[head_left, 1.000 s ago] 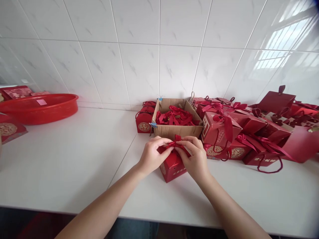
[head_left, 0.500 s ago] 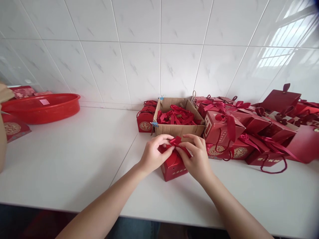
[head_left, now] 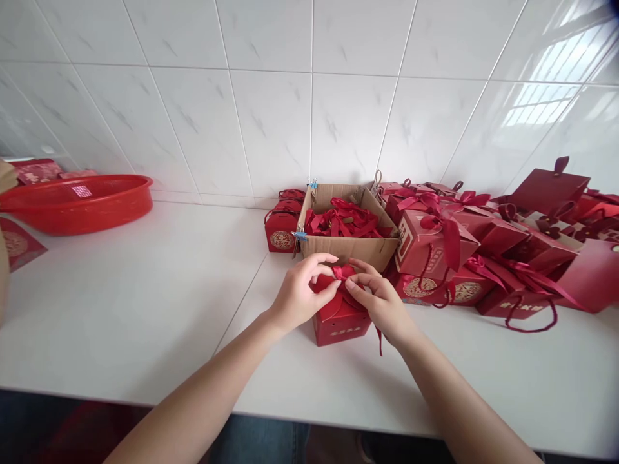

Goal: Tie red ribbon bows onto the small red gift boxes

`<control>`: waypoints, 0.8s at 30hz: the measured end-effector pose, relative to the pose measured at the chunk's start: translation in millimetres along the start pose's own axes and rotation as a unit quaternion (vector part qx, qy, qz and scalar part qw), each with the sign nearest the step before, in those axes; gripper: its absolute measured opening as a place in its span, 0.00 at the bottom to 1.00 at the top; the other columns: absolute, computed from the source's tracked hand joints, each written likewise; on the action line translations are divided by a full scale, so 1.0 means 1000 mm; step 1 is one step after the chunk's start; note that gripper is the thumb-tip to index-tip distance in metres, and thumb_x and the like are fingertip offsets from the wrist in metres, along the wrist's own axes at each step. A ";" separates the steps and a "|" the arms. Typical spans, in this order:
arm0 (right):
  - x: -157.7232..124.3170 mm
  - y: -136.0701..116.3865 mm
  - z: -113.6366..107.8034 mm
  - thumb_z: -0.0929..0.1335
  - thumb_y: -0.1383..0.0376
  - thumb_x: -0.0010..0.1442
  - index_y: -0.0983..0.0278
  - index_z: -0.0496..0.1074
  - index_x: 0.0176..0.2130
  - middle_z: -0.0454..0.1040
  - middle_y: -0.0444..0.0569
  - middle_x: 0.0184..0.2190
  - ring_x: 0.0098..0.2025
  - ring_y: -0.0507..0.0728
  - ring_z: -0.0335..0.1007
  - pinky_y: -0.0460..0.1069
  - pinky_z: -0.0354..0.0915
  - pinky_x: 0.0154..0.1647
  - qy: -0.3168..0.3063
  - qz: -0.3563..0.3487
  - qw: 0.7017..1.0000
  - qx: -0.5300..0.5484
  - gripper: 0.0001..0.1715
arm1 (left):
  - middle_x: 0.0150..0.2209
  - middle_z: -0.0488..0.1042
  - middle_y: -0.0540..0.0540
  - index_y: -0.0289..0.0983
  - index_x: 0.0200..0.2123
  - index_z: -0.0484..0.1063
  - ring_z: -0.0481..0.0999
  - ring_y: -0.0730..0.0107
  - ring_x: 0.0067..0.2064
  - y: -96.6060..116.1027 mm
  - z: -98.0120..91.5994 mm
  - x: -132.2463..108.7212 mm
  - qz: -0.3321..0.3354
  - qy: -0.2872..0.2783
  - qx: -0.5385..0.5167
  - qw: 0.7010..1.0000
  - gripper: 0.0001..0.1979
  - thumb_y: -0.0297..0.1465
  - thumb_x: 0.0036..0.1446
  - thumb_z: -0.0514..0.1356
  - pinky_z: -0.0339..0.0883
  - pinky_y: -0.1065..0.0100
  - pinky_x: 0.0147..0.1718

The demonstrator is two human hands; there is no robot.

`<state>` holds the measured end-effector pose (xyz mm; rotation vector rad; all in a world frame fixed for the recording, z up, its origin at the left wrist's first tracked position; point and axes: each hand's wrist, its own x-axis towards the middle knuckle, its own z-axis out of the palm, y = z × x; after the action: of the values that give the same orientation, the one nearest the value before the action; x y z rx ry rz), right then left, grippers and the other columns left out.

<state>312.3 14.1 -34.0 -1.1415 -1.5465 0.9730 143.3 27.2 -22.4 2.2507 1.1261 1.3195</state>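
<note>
A small red gift box [head_left: 341, 325] with pale lettering on its front stands upright on the white table in front of me. On its top lies a red satin ribbon [head_left: 342, 272], partly hidden by my fingers. My left hand [head_left: 304, 287] pinches the ribbon from the left side. From the right, my right hand [head_left: 380, 298] grips it between thumb and fingers. One ribbon end dangles past the box's right side, below my right hand.
Behind the gift box stands a cardboard box [head_left: 348, 247] full of loose red ribbons, with blue binder clips on it. Small red boxes [head_left: 280, 232] stand to its left. Several ribboned gift boxes [head_left: 435, 248] crowd the right. A red plastic basin [head_left: 97, 212] sits far left, before the tiled wall.
Both hands stay at the ribbon; their fingers have shifted slightly. The gift box has turned a little, showing more of its front. A ribbon end now hangs visibly beneath my right hand.
</note>
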 end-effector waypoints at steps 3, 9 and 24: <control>0.000 -0.001 0.000 0.67 0.54 0.58 0.63 0.76 0.28 0.63 0.57 0.59 0.64 0.66 0.52 0.60 0.58 0.56 -0.010 -0.005 1.000 0.021 0.17 | 0.31 0.79 0.49 0.38 0.44 0.66 0.73 0.69 0.33 0.001 -0.001 0.000 0.002 0.002 -0.001 1.000 0.14 0.27 0.52 0.60 0.66 0.68 0.33; -0.001 -0.007 0.001 0.68 0.56 0.57 0.63 0.74 0.24 0.62 0.55 0.60 0.63 0.66 0.53 0.57 0.59 0.55 -0.037 0.006 0.996 0.078 0.16 | 0.33 0.78 0.49 0.39 0.43 0.65 0.72 0.71 0.31 -0.003 0.002 0.000 0.008 0.000 -0.013 1.000 0.13 0.27 0.53 0.59 0.66 0.68 0.33; -0.002 -0.009 0.000 0.67 0.52 0.58 0.61 0.78 0.28 0.72 0.54 0.51 0.62 0.63 0.57 0.56 0.58 0.57 -0.004 0.003 0.997 0.076 0.18 | 0.31 0.76 0.47 0.40 0.31 0.77 0.75 0.68 0.34 -0.004 -0.009 0.001 -0.008 -0.030 -0.047 0.998 0.04 0.32 0.52 0.64 0.70 0.66 0.35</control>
<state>311.1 9.8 -25.7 -1.0376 -1.4498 1.0814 134.2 29.6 -19.1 2.1939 1.0385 1.2639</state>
